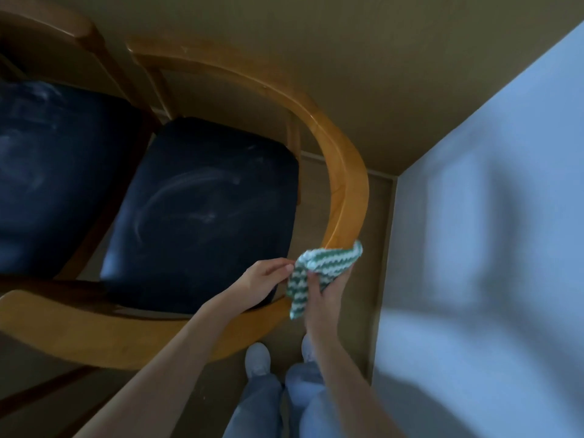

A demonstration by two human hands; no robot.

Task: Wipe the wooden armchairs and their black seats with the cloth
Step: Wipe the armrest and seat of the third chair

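— Cloth (319, 267) is gripped in the right hand (325, 300), left hand (264, 281) pinching its edge just beside.
— Yep, wooden rail (347, 191) starts right at the cloth, long curve running away ahead; right hand's nearer. Black seat (205, 213) is off left.

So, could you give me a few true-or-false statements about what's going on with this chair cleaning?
1. The cloth is striped green and white. True.
2. Only one hand touches the cloth. False: the left hand pinches its edge and the right hand grips it.
3. The cloth lies in the middle of the black seat. False: it is held at the curved wooden rail of the nearer armchair.
4. Two black seats are in view. True: a second seat shows at the left.
5. The nearer seat bears pale smears. True.
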